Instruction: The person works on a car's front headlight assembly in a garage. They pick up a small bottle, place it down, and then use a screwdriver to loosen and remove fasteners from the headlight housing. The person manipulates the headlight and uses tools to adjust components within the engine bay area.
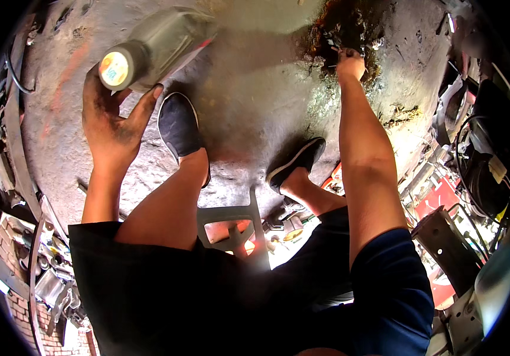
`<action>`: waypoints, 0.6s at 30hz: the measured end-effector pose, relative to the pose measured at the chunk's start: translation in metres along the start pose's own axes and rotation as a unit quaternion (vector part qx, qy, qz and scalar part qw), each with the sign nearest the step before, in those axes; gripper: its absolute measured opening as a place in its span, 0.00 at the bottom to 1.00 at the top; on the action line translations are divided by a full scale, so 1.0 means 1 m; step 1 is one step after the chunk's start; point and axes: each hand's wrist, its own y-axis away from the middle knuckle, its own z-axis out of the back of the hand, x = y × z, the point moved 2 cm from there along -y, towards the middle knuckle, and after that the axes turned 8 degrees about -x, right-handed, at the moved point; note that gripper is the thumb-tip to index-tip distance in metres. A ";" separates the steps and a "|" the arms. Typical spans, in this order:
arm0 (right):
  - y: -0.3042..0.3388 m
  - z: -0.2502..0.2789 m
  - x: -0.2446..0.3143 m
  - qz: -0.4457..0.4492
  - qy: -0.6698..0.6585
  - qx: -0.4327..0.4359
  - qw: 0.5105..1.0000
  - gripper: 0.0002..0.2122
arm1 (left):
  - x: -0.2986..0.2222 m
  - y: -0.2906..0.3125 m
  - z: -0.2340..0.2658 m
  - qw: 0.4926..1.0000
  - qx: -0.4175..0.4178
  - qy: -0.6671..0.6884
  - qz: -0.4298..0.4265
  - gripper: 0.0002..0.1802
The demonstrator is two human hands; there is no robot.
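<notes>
A grey plastic bottle (169, 38) lies tilted at the upper left, its round cap with a yellow and white sticker turned toward me. My left hand (112, 115), its fingers blackened, is closed around the bottle's cap end; some fingertips are hidden behind it. Farther off to the right, my right hand (350, 64) reaches down over a dark, wet, oily patch (359, 24) on the ground. Its fingers are pinched together near small, shiny metal bits. What they hold, if anything, is too small to make out.
My two dark shoes (181, 124) rest on the stained concrete floor (237, 89). A grey plastic stool (228, 212) stands between my legs. Metal scrap and cables crowd the right side, with a dark metal bracket (448, 249). Curved metal strips (20, 142) and loose parts line the left.
</notes>
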 end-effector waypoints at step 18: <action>0.010 -0.004 0.012 -0.139 -0.078 0.032 0.987 0.13 | -0.003 0.007 0.004 0.999 -0.003 0.041 0.013 0.40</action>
